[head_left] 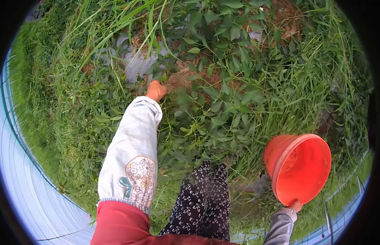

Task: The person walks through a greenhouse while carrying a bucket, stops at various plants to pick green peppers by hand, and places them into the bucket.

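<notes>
Fingers of the left hand (156, 90) are bent down among leaves; their tips are hidden, so how far they are opened, and whether anything is gripped, cannot be told. By the right hand (296, 205), the near rim of the bucket is grasped, with its fingers closed there and partly hidden.

Most of the view is filled by leafy plants (235, 96), mixed with long grass (308, 77). At the left edge, pale ribbed sheeting (24, 175) is seen beyond the growth. The left arm is stretched forward, covered by a pale sleeve cover (134, 130) with a printed flower pattern; it is presumably worn so that the skin is shielded from the foliage. Below it, a red garment (120, 222) is shown. The legs, in dark patterned trousers (194, 200), are set close against the plants, apparently so that the leaves can be reached.

Off to the right, well apart from the left hand, the red bucket (302, 171) is held tilted, its mouth turned outward and its lit inner wall exposed; nothing is seen inside. By this one-handed hold at the rim, the other arm is probably left free. Near the left hand, grey ground sheet (139, 65) is exposed between stems, and dry straw (288, 20) is spread farther off.
</notes>
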Demonstrator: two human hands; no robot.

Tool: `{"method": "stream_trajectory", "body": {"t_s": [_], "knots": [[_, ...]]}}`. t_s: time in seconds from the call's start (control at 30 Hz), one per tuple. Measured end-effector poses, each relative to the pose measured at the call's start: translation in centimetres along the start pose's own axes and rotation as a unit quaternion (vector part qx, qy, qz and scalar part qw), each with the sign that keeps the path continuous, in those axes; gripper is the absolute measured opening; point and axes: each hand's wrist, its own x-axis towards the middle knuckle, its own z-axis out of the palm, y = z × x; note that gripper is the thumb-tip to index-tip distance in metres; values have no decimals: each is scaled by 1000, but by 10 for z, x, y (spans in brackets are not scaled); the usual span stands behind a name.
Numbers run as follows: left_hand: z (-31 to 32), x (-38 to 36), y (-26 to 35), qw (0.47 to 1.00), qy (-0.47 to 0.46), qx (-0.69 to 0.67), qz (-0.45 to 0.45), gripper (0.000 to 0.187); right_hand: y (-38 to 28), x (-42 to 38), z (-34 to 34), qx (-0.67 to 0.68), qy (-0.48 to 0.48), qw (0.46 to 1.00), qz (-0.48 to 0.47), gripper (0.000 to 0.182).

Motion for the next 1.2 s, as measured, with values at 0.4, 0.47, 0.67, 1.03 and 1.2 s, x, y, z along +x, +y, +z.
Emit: {"method": "stream_trajectory", "body": {"t_s": [0.4, 0.47, 0.67, 1.03, 1.2], "knots": [[6, -57, 38, 886, -29, -462, 23, 22, -4, -8, 7, 237, -45, 970, 37, 53], [-4, -67, 40, 877, -37, -474, 71, 19, -10, -2, 6, 194, -42, 980, 23, 50], [-15, -98, 50, 897, -3, -426, 116, 27, -24, -14, 13, 198, 1, 980, -17, 42], [-62, -138, 77, 880, 123, 384, 252, 44, -28, -10, 20, 190, 0, 981, -43, 44], [-80, -135, 87, 876, -53, 404, 258, 37, -23, -5, 11, 125, -21, 992, -30, 42]]}}
